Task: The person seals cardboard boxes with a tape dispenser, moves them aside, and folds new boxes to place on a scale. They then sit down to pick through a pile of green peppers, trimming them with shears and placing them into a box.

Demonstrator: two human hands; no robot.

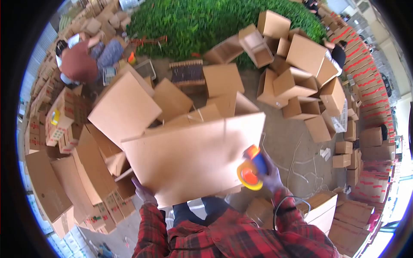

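Left hand (144, 193) pinches the near corner of the flat brown cardboard box (193, 159); right hand (272, 174) wraps the orange-and-blue tape dispenser (251, 168) at the opposite edge. Probably best to brace the panel firmly and hold the roll square to it

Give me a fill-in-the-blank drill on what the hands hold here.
The left hand grips the flat cardboard box at its lower ____ corner.
The right hand holds a tape dispenser at the box's ____ edge.
The leafy heap beyond the loose boxes is ____.
Missing words: left; right; green.
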